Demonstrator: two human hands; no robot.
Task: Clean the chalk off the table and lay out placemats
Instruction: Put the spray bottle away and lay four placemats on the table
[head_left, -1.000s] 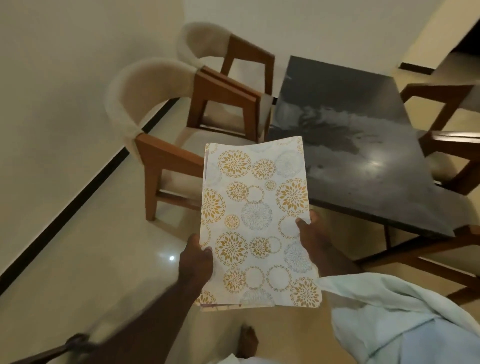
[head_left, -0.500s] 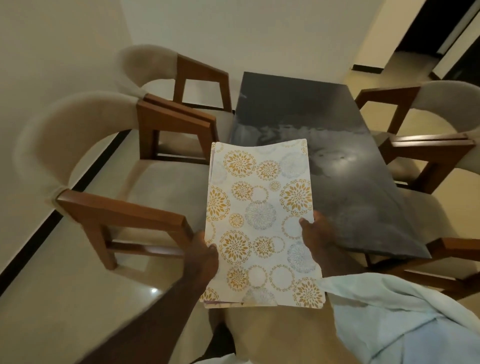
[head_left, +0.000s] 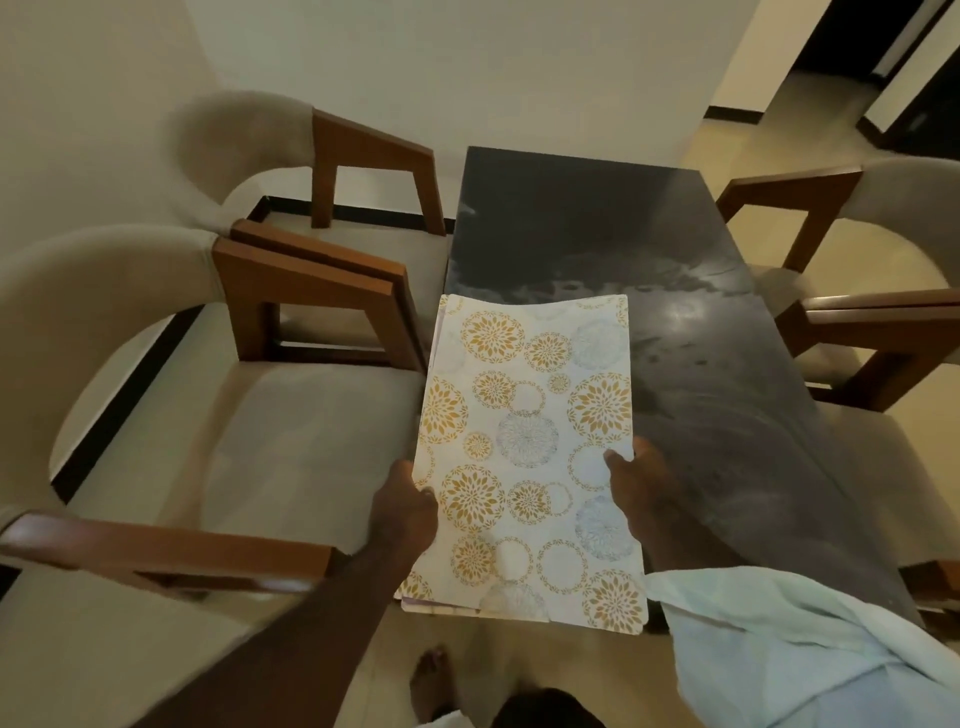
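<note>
toes of a bare foot show at the near edge, on the pale floor. just to its right, a light cloth lies draped over the person's right forearm. a little farther out, both hands hold a stack of placemats, white with gold and grey flower rings, its long side running away from the person. the left hand grips the stack's left edge, with the thumb on top and the fingers hidden beneath. the right hand grips the right edge, its thumb pressed on the top mat. edges of lower mats peek out at the near left corner. the stack is held over the near left part of the dark table; whether its far end touches the top cannot be told. whitish chalk smears cross the tabletop's middle and swirl down its right half. on the left, a near armchair with a padded seat and wooden arms stands against the table's side, and a far armchair sits beyond it. right armchairs of the same kind flank the other side. a plain wall closes the far end.
</note>
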